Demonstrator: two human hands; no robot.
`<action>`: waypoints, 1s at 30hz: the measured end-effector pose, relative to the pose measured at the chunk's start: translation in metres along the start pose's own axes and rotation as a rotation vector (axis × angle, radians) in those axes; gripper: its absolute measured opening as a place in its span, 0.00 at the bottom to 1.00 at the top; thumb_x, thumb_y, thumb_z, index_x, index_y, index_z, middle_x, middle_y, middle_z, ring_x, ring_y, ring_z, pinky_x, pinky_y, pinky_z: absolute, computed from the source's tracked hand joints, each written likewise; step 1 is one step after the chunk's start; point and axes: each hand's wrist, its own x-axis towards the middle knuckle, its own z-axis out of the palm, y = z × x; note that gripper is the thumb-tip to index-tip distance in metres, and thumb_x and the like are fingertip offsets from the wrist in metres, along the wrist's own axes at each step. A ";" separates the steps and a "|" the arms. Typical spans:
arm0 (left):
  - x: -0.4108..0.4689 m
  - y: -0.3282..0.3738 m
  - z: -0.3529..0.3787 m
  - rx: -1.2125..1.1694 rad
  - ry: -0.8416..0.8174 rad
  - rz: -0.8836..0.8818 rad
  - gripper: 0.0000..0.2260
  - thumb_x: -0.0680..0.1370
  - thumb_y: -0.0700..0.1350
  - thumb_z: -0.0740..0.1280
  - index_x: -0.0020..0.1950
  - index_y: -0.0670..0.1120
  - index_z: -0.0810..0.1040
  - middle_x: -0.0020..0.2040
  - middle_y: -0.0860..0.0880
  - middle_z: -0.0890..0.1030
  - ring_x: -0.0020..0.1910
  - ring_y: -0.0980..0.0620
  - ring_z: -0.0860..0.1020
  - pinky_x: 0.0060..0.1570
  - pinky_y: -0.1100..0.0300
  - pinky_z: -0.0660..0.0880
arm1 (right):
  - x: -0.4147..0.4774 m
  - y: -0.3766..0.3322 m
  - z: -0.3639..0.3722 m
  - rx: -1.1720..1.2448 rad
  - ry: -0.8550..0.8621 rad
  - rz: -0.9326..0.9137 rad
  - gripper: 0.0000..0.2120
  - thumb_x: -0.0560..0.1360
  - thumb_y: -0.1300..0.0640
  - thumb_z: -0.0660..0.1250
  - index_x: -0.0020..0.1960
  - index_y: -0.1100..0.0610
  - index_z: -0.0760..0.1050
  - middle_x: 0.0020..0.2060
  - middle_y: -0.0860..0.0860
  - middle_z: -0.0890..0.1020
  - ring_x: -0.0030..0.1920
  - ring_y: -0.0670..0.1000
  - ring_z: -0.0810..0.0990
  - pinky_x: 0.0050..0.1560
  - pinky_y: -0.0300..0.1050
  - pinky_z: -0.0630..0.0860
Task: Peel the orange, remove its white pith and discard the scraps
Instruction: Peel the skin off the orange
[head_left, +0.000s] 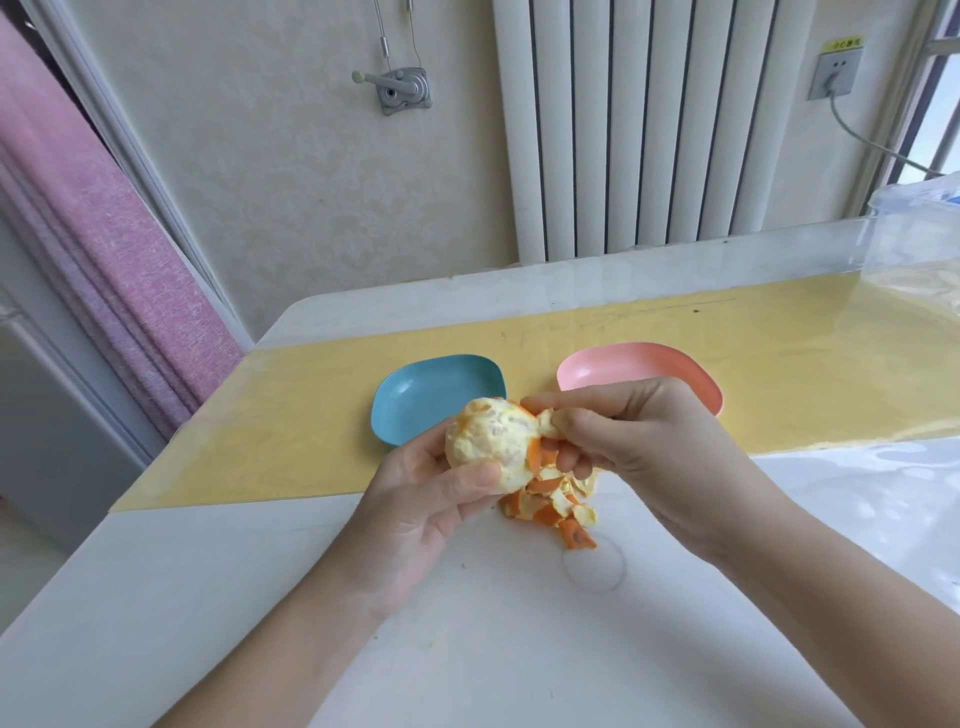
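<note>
A pink fabric curtain (104, 270) hangs at far left beside a white surface (467, 649) laid with a yellow mat (260, 426), where a shallow blue plastic dish (415, 395) sits. In front of that dish, the left hand (426, 493) curls around a mostly peeled orange coated in white pith (493, 441), held above the surface. A heap of orange peel scraps (556, 506) lies just below. The right hand (649, 436) pinches a strip of peel (548, 422) at the fruit's side, in front of a shallow pink plastic dish (649, 364).
</note>
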 end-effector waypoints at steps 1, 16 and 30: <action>0.000 0.000 -0.001 -0.056 -0.017 -0.028 0.28 0.56 0.46 0.83 0.54 0.42 0.83 0.54 0.42 0.82 0.53 0.48 0.81 0.49 0.60 0.78 | 0.001 0.000 0.000 0.079 -0.017 0.041 0.10 0.74 0.71 0.64 0.48 0.65 0.83 0.28 0.53 0.80 0.27 0.46 0.74 0.31 0.33 0.72; 0.003 0.008 -0.001 -0.413 -0.001 -0.118 0.30 0.53 0.41 0.83 0.54 0.38 0.82 0.58 0.37 0.79 0.49 0.40 0.82 0.43 0.53 0.81 | 0.003 -0.001 -0.002 0.140 -0.065 0.102 0.15 0.79 0.66 0.59 0.45 0.59 0.84 0.31 0.50 0.78 0.29 0.47 0.75 0.31 0.35 0.74; 0.006 0.001 -0.005 -0.223 0.023 -0.084 0.28 0.59 0.41 0.80 0.58 0.38 0.80 0.57 0.37 0.80 0.53 0.40 0.81 0.46 0.54 0.80 | 0.001 0.016 0.001 -0.607 0.010 -0.331 0.20 0.76 0.46 0.64 0.66 0.50 0.74 0.50 0.42 0.82 0.50 0.36 0.80 0.48 0.34 0.78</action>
